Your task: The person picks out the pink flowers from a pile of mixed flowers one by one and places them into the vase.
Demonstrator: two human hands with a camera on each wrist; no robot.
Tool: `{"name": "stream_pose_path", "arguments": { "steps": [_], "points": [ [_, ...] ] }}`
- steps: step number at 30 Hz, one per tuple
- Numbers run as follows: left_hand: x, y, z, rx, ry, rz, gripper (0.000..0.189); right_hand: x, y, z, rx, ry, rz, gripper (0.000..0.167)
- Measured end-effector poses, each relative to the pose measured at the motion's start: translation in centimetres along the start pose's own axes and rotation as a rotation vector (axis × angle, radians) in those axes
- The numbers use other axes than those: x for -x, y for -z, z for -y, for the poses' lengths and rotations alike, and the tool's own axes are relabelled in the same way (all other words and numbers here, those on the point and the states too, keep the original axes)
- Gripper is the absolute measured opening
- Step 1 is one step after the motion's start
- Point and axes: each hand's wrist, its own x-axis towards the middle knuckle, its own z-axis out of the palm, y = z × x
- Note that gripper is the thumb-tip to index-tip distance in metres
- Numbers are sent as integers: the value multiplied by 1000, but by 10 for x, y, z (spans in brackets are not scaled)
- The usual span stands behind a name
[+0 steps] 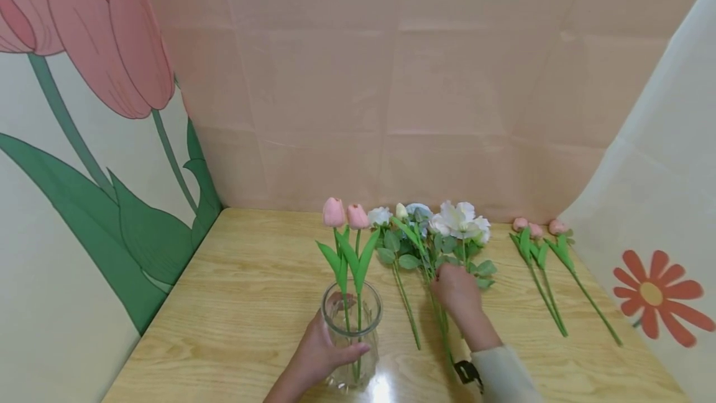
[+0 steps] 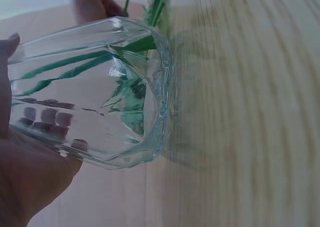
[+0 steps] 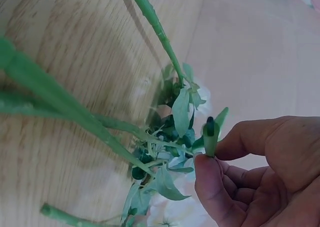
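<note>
My left hand [image 1: 327, 350] grips a clear glass vase [image 2: 90, 97] from the side, fingers behind it and thumb across its front. The vase stands on the table. Two pink tulips [image 1: 334, 213] with green leaves stand upright in it, their stems visible through the glass. Over the pile of flowers to the right, my right hand [image 1: 458, 294] pinches a green stem [image 3: 210, 137] between thumb and forefinger. The stem's end points toward the right wrist camera. In the head view, long leaves and a pale tulip bud [image 1: 401, 211] lie in line with this stem.
White flowers [image 1: 460, 219] and a bluish bloom [image 1: 418, 211] lie at the table's back, green stems [image 1: 406, 306] pointing forward. Several pink tulips [image 1: 535, 231] lie at the right. A pink-beige cloth [image 1: 335, 79] hangs behind the wooden table [image 1: 240, 291]. A black strap [image 1: 468, 373] hangs by the right sleeve.
</note>
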Motion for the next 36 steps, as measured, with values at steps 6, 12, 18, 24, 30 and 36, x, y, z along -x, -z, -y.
{"name": "stream_pose_path", "arguments": {
  "steps": [6, 12, 18, 24, 30, 36],
  "points": [
    [1, 0, 0, 3, 7, 3, 84, -2, -4, -1, 19, 18, -19, 31],
    [1, 0, 1, 4, 15, 4, 84, -2, -5, 1, 17, 8, 6, 34],
    [1, 0, 1, -4, 18, -2, 86, -2, -6, 4, 7, 21, 0, 39],
    [1, -1, -1, -4, 24, -1, 86, -2, -6, 6, -13, 15, 4, 40],
    [2, -1, -2, -1, 22, 1, 85, -3, -8, 3, -19, 17, 8, 30],
    [2, -1, -3, 0, 28, -4, 86, -4, -6, -4, -28, 18, 27, 21]
  ]
}}
